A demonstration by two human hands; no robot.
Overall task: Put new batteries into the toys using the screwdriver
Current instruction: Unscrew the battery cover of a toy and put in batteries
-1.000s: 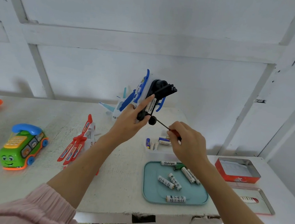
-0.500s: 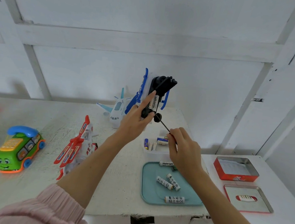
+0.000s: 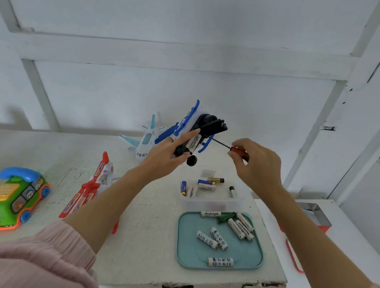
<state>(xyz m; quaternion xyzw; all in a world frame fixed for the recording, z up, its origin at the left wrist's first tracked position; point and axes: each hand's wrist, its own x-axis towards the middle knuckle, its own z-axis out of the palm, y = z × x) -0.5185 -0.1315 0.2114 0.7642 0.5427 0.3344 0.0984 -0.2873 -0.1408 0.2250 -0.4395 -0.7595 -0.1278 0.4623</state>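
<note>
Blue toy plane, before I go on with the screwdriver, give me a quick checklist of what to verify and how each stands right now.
1. Blue toy plane held off the table, underside toward the camera, by the left hand: ok.
2. Battery marked Heybright lying in the open compartment: ok.
3. Battery polarity: cannot tell.
4. Screwdriver pinched in the right hand, tip at the plane's underside: ok.
5. Tip seated in a screw: cannot tell.
6. Compartment cover and its screw located: cannot tell.
</note>
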